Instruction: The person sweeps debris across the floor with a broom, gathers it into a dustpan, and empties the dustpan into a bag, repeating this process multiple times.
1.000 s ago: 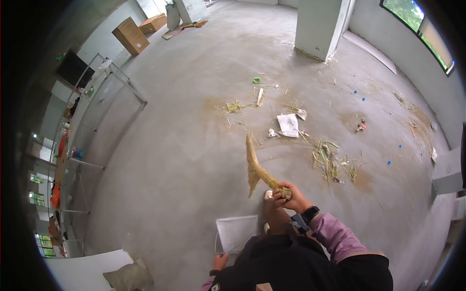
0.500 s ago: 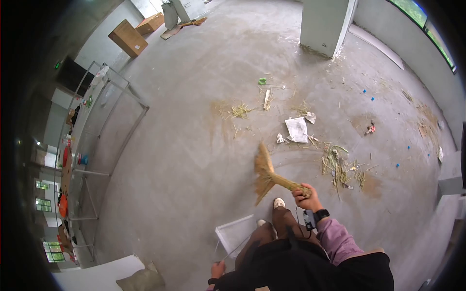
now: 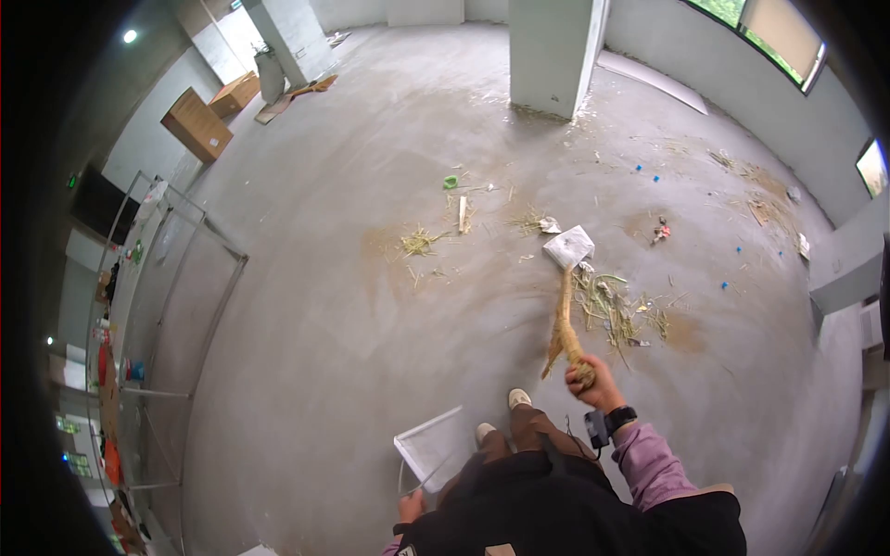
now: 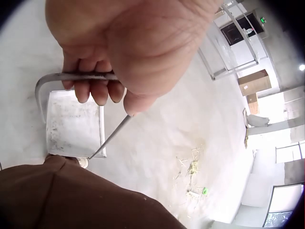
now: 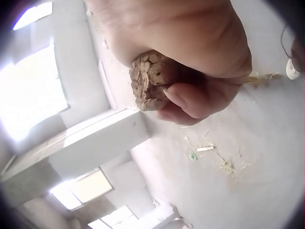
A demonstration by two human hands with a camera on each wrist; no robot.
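Observation:
My right hand (image 3: 598,385) grips the bound handle of a straw hand broom (image 3: 564,320), held in front of my right foot. Its bristle tip points forward and overlaps the lower edge of a white sheet (image 3: 568,246) in the head view. Up close in the right wrist view, fingers wrap the broom's handle, and the cut end of the bundled stalks (image 5: 147,81) faces the camera. Low at my left side, my left hand (image 3: 411,506) holds the grey bar handle (image 4: 86,76) of a white dustpan (image 4: 74,124), its fingers curled round the bar. The pan hangs beside my left leg.
Green-yellow straw (image 3: 607,306) lies scattered right of the broom, with another straw clump (image 3: 420,243) further left. A green piece (image 3: 451,182), red scrap (image 3: 661,230) and several blue bits dot the floor. A pillar (image 3: 547,65) stands ahead; a metal-framed table (image 3: 209,222) lines the left.
The broom first swung its bristles fanned out to the left, then turned to the right, its tip now at the white sheet. The left hand keeps holding the dustpan; the head view has shifted.

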